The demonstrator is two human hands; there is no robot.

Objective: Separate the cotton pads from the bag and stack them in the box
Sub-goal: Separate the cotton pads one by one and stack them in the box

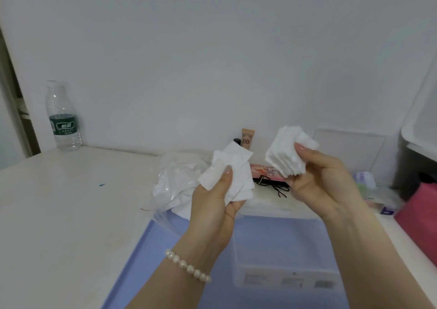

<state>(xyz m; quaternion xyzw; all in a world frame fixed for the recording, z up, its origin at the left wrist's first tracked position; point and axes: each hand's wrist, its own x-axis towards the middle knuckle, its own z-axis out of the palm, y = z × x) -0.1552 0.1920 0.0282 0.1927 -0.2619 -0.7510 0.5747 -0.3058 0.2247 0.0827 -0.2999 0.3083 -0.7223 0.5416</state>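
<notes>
A person is standing at a white table (59, 202), holding cotton pads in both hands above a clear plastic box (283, 261) that is sitting on a pale blue mat (146, 249) at the near edge. The left hand (212, 204) is gripping a loose fan of flat white pads (236, 178), its thumb pressing across the front of them and its fingers curling behind. The right hand (324, 181) is pinching a thicker, neater stack of pads (287, 153) between thumb and fingers, the stack tilting toward the left hand; the two bundles are sitting close together but are not touching. A pearl bracelet (188, 266) is circling the left wrist. Just behind the left hand, a crumpled clear plastic bag (175, 178) is lying on the table, with more white pads showing through it. Whether any pads are already lying inside the box cannot be told from here. Against the wall behind the hands, a beige tube (247, 138) marked BB is standing upright, and a black cord (276, 187) is trailing beside a pink packet (264, 170). A clear plastic lid (350, 148) is leaning against the wall to the right. Far left on the table, a water bottle (63, 117) with a green label is standing near the wall. At the far right, something pink (418, 214) is sitting by a white container (418, 138).
</notes>
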